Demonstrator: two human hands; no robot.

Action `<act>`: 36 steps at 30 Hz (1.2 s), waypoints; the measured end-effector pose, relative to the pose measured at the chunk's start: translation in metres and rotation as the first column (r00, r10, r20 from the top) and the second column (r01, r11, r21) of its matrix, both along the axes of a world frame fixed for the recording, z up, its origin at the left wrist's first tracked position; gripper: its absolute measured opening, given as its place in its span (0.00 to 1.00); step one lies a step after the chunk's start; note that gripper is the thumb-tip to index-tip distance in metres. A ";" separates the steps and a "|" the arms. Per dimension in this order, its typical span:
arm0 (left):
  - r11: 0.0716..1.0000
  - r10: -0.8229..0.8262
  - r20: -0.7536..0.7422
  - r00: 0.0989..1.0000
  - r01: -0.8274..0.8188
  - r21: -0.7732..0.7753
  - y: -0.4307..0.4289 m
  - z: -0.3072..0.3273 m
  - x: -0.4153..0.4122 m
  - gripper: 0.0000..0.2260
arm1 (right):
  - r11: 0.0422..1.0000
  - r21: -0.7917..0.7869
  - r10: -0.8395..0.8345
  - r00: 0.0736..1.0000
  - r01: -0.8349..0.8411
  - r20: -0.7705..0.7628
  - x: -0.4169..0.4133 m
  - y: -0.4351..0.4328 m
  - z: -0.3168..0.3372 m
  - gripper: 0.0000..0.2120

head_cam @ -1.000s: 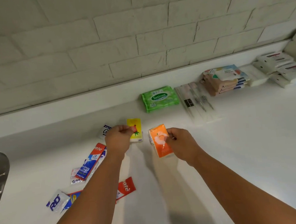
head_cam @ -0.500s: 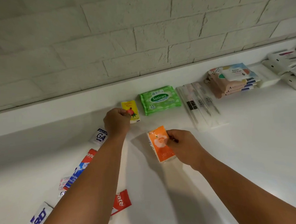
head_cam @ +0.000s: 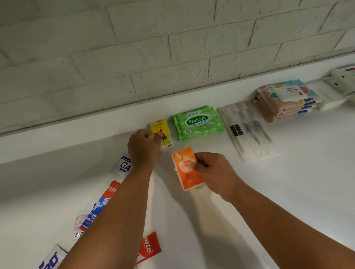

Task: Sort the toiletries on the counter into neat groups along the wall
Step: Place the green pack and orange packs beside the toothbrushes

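White-painted brick wall [head_cam: 166, 40] (rough-faced) rises behind a white counter [head_cam: 302, 188].

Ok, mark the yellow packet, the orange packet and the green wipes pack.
yellow packet [head_cam: 161, 127]: head view, upper front face.
orange packet [head_cam: 184, 165]: head view, white flower print.
green wipes pack [head_cam: 196, 121]: head view, oval label.

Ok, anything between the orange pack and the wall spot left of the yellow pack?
Yes: the left hand, pinching the yellow pack, lies across that path. The right hand holds the orange pack nearer the camera.
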State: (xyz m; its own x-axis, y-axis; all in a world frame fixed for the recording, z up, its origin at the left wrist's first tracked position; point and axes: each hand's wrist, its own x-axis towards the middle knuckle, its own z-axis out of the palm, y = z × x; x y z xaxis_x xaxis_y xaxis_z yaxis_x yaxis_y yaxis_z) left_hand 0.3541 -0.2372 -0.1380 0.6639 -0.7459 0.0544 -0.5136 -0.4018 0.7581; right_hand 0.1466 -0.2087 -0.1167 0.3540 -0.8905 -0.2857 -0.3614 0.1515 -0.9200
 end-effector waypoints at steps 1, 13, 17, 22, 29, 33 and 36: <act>0.999 -0.014 -0.005 1.000 0.014 -0.034 0.005 0.003 -0.001 0.13 | 1.000 -0.008 -0.020 1.000 0.020 0.016 0.003 -0.002 0.000 0.07; 0.956 -0.288 -0.333 0.898 0.288 -0.052 0.068 0.015 -0.022 0.07 | 0.983 -0.068 -0.162 0.980 0.171 0.114 0.047 -0.031 0.018 0.08; 0.976 -0.216 -0.308 0.926 0.206 -0.068 0.056 0.023 -0.014 0.12 | 0.983 -0.099 -0.149 0.987 0.154 0.056 0.060 -0.040 0.024 0.12; 0.996 -0.063 -0.339 0.939 0.040 -0.074 0.032 0.023 0.006 0.11 | 0.991 -0.064 -0.119 0.990 0.114 -0.078 0.062 -0.034 0.020 0.21; 0.999 -0.001 -0.295 0.955 0.016 0.051 0.007 0.014 0.018 0.12 | 0.999 -0.016 -0.037 0.993 0.035 -0.116 0.067 -0.023 0.017 0.24; 0.996 0.011 -0.291 0.957 0.015 0.088 0.005 0.009 0.016 0.12 | 1.000 -0.017 0.024 0.995 -0.026 -0.099 0.071 -0.022 0.022 0.24; 0.996 0.001 -0.284 0.959 0.025 0.088 0.004 0.007 0.013 0.10 | 0.999 -0.005 0.034 0.996 -0.035 -0.080 0.071 -0.024 0.021 0.23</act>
State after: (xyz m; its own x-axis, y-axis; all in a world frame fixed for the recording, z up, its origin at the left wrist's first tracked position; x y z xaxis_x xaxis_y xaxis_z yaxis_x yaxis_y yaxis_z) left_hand 0.3675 -0.2333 -0.1310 0.6334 -0.7469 -0.2022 -0.2881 -0.4701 0.8343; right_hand 0.2178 -0.2329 -0.0952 0.3609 -0.8800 -0.3086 -0.4387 0.1318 -0.8889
